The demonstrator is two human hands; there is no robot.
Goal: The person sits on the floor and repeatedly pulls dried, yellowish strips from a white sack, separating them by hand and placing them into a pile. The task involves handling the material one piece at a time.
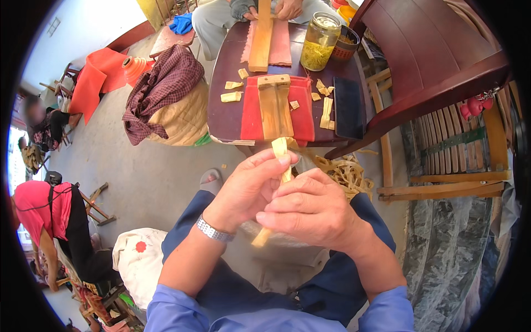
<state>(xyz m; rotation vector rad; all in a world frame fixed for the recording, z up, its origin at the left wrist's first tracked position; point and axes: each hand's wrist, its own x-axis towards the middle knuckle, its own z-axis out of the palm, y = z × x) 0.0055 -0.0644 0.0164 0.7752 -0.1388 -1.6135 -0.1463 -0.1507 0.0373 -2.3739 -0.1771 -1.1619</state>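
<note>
Above my lap a pale yellow folded strip of plant fibre (279, 146) is held between both hands. My left hand (253, 182), with a metal watch at the wrist, pinches its upper part between thumb and fingers. My right hand (311, 207) closes around the strip lower down, and its end (261, 238) sticks out below. Just beyond my hands, a grooved wooden block (274, 108) lies on a red cloth (252, 112) at the near edge of a dark wooden table (226, 120). Short pieces of the same pale strip (231, 96) lie on both sides of it.
A dark flat panel (348, 108), a glass jar of yellow-green liquid (317, 45) and a dark cup (345, 43) stand or lie at the table's right. Another person's hands (289, 8) are at a wooden board (261, 45) opposite. Long strips (352, 176) are heaped below; a chair (435, 54) is at right.
</note>
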